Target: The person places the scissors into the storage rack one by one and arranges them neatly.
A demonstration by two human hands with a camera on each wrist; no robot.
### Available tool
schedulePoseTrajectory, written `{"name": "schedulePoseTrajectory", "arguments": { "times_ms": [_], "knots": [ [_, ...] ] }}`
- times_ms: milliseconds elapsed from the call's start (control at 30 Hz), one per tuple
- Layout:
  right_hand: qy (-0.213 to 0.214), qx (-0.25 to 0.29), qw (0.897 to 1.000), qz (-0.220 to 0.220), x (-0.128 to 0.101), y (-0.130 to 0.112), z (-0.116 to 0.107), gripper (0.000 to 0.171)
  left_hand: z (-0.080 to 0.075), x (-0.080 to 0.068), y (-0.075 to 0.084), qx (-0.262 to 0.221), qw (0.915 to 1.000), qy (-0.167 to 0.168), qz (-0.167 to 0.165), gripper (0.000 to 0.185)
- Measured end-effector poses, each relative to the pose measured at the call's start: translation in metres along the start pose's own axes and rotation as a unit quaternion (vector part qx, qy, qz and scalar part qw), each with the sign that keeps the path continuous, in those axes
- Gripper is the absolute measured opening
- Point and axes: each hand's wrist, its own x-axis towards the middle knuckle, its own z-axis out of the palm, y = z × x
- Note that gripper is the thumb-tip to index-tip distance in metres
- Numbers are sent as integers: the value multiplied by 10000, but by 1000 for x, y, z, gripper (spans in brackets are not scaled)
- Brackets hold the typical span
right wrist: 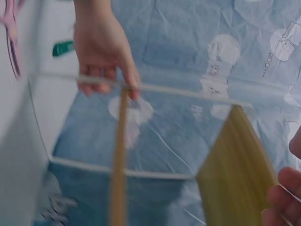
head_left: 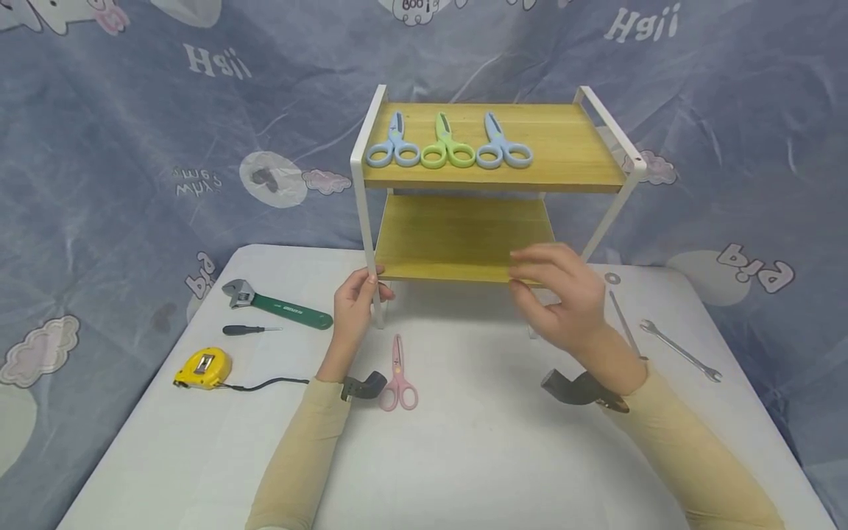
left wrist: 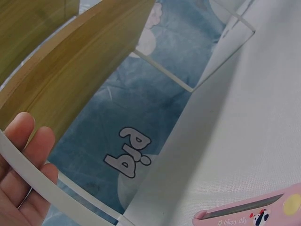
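My left hand (head_left: 355, 300) grips the white front left leg of a two-tier shelf (head_left: 599, 182), with thumb in front and fingers (left wrist: 39, 143) behind it, level with the lower board (head_left: 457, 235). Raised before the right end of that board, my right hand (head_left: 558, 294) has loosely bent fingers (right wrist: 287, 183) and nothing between them. On the upper board lie blue scissors (head_left: 394, 143), green scissors (head_left: 442, 143) and a second blue pair of scissors (head_left: 501, 145) in a row. Pink scissors (head_left: 397, 379) lie on the table beside my left wrist.
To the left on the white table (head_left: 477, 464) are an adjustable wrench (head_left: 285, 308), a screwdriver (head_left: 245, 330) and a yellow tape measure (head_left: 207, 368). At the right lie a washer (head_left: 612, 278), a thin rod (head_left: 621, 320) and a double-ended wrench (head_left: 682, 352). A blue cloth (head_left: 119, 184) hangs behind.
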Motion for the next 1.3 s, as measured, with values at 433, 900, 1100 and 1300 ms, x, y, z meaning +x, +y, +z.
{"name": "schedulePoseTrajectory", "arguments": {
  "times_ms": [433,900,1100,1300],
  "knots": [
    [-941,273,9893,1084,-81,-19,34,14,1,-2,0,-44,10000,1,-22,25],
    [-1590,733,9646,1975,-111,-27,62,21,-1,-2,3,95,9998,78,-139,24],
    [-1926,895,9516,2222,-123,-30,75,22,-1,-2,0,135,9999,18,-39,25],
    [-2486,987,9231,2762,-138,-37,87,23,-1,0,-4,66,10000,-7,-17,26]
  ]
}}
